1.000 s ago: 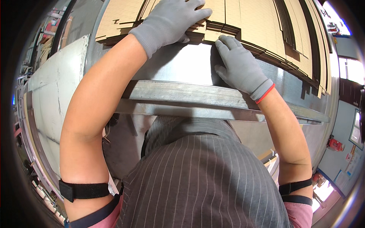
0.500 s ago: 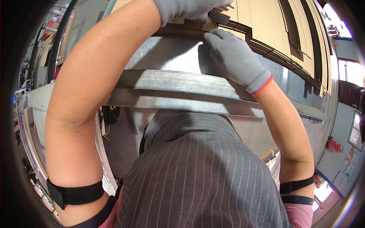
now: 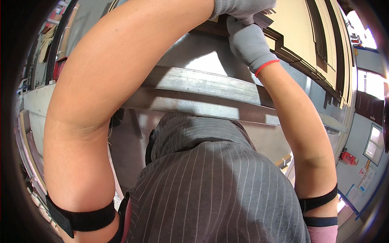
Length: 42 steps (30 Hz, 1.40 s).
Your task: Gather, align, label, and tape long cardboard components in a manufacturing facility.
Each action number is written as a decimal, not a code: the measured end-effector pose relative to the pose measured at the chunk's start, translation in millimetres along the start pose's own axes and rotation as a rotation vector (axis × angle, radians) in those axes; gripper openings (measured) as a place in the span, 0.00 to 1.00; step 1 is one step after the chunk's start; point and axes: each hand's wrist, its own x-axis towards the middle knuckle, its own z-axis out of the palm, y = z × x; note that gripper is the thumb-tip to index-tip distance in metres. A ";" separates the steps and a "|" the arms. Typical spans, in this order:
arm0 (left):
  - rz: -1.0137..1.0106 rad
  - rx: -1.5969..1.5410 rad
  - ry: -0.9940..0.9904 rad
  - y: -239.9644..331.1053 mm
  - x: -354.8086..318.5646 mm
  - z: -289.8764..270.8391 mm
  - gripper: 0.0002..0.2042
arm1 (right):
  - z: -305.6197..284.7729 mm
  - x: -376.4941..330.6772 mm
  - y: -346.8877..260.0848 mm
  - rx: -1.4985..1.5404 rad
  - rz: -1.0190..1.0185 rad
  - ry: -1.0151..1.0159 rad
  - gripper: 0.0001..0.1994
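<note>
Both my hands wear grey knit gloves and meet at the near edge of a stack of cream sheets with dark edges (image 3: 298,20) at the top of the view. My left hand (image 3: 245,9) is closed around a small bundle of thin dark strips (image 3: 264,20), cut off in part by the frame's top. Just below it, my right hand (image 3: 249,40), with a red cuff, is closed against the stack's edge. Its fingertips are turned away, so what they grip is hidden. The stack's near side has stepped notches.
The stack lies on a shiny metal table (image 3: 202,52) with a metal rail (image 3: 210,83) along its near side, close to my striped apron (image 3: 202,174). A red box (image 3: 348,158) and a wall board (image 3: 375,141) are at the right.
Both hands have moved right along the stack relative to the view. The right hand has risen to just under the left, and its fingers have curled in. The left still holds the strips.
</note>
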 end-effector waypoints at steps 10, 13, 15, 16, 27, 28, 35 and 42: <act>-0.012 -0.019 -0.039 1.8 2.4 -1.5 0.15 | 9.3 3.7 5.7 0.037 0.038 -0.011 0.17; -0.029 -0.006 -0.011 0.1 3.1 2.5 0.15 | 8.2 2.7 5.3 0.010 -0.020 0.054 0.17; -0.015 -0.003 0.011 0.1 4.3 4.4 0.15 | 5.3 0.8 5.1 -0.009 -0.017 0.044 0.17; -0.003 0.001 0.031 0.4 4.2 5.2 0.14 | 0.6 -0.4 3.1 -0.028 -0.016 0.034 0.17; -0.096 -0.030 0.104 -9.7 -75.6 11.4 0.31 | -68.0 -81.9 15.8 0.775 0.044 -0.083 0.18; -0.099 -0.028 0.099 -14.7 -85.0 24.7 0.31 | -66.1 -80.5 12.5 0.780 0.039 -0.084 0.18; -0.142 0.137 0.452 -24.6 -87.3 67.7 0.21 | -58.4 -62.2 -27.6 0.751 -0.099 -0.072 0.17; -0.087 0.072 0.278 -26.1 -87.4 50.7 0.16 | -56.2 -48.3 -38.9 0.766 -0.069 -0.147 0.16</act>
